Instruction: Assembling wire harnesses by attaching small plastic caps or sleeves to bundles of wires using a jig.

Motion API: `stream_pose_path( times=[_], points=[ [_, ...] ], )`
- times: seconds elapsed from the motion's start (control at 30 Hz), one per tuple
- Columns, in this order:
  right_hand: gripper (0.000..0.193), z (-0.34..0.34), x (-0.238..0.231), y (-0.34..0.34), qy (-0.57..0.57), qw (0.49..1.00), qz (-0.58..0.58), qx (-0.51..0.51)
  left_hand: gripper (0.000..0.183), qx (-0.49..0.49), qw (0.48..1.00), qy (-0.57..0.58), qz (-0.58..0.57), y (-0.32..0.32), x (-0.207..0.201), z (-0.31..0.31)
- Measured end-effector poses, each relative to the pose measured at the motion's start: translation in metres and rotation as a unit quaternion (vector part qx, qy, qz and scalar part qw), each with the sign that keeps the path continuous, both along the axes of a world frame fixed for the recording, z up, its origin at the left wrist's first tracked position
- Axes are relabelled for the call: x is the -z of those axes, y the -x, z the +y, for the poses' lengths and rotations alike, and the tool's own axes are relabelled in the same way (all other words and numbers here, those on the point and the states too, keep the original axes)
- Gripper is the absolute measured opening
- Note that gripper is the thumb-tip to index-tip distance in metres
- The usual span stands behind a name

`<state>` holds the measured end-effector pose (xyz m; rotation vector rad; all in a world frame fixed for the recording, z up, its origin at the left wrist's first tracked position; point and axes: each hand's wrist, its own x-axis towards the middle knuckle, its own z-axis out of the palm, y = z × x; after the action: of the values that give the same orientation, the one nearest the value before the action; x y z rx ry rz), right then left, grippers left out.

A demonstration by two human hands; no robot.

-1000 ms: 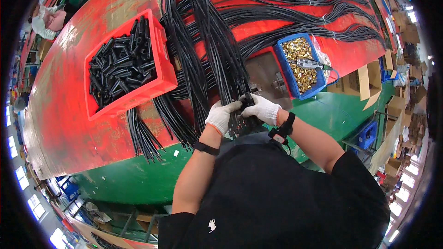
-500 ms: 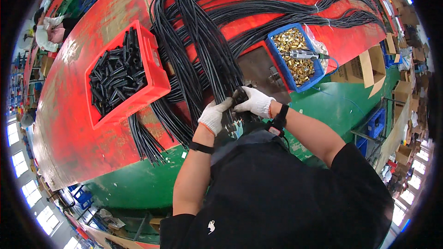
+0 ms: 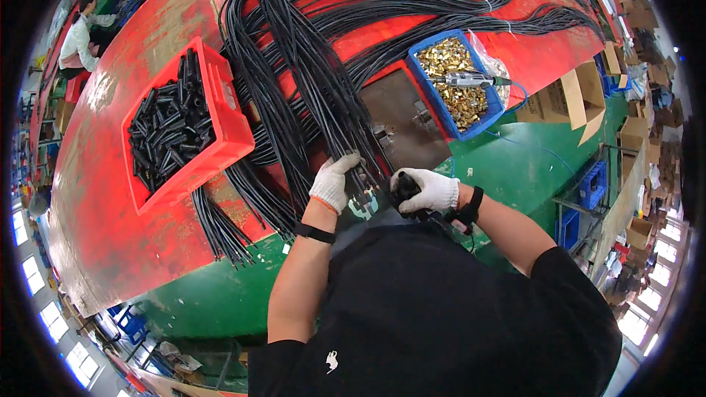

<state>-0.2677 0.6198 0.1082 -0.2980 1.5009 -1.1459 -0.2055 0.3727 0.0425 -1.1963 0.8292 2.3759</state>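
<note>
Hands: apart; our right hand was clamped on black sleeves, our left hand touched black cables near their lower ends, its closure unclear.
Slip risk: a crowded grip, we judged, could have dropped one.
Bench: held our red crate, blue bin.

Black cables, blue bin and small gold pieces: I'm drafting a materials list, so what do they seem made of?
Black cables: probably rubber or plastic, satin, with soft highlights. Blue bin: likely moulded plastic, smooth and evenly coloured. Small gold pieces: apparently brass or plated metal, glinting brightly.
</note>
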Motion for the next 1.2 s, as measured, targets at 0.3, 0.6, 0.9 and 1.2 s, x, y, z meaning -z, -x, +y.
stream_pose_path(
  times=[0.3,0.6,0.9,1.2],
  points=[
    [0.049,0.001,0.006,-0.006,0.015,0.991,-0.127,0.037,0.02,0.012,1.0,0.024,0.014,0.0,0.002,0.002],
    [0.056,-0.015,0.008,-0.008,-0.093,0.992,0.062,-0.061,0.019,0.013,0.999,0.032,0.015,-0.001,0.007,-0.002],
    [0.048,-0.04,0.031,0.008,-0.06,0.995,0.033,0.072,0.017,0.015,1.0,-0.006,0.01,0.003,0.009,-0.001],
    [0.041,-0.14,0.053,0.097,-0.083,0.981,0.072,0.16,0.023,0.007,1.0,-0.015,-0.015,-0.019,0.0,-0.045]
  ],
)
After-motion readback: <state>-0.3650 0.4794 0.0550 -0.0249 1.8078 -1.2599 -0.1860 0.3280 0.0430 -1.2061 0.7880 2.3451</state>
